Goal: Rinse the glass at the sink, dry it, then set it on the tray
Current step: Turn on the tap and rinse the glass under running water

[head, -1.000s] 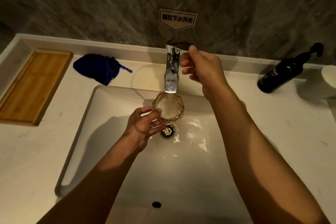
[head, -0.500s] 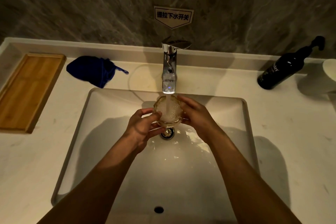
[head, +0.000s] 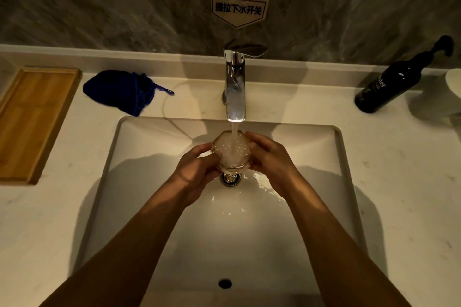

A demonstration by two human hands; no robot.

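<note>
A clear faceted glass [head: 230, 151] is held upright under the chrome tap [head: 235, 82], and running water pours into it and bubbles. My left hand [head: 197, 172] grips its left side and my right hand [head: 270, 159] cups its right side. Both hands are over the white sink [head: 324, 157], just above the drain [head: 230, 178]. A wooden tray [head: 32, 119] lies flat on the counter at the far left. Between the tray and the tap lies a dark blue cloth [head: 119, 91].
A black pump bottle [head: 394, 82] leans at the back right beside a white cup [head: 455, 82] at the frame's edge. A sign with characters [head: 239, 10] hangs on the dark stone wall. Pale counter surrounds the sink.
My right hand left the tap handle and came down onto the right side of the glass. The water keeps running and my left hand stays on the glass.
</note>
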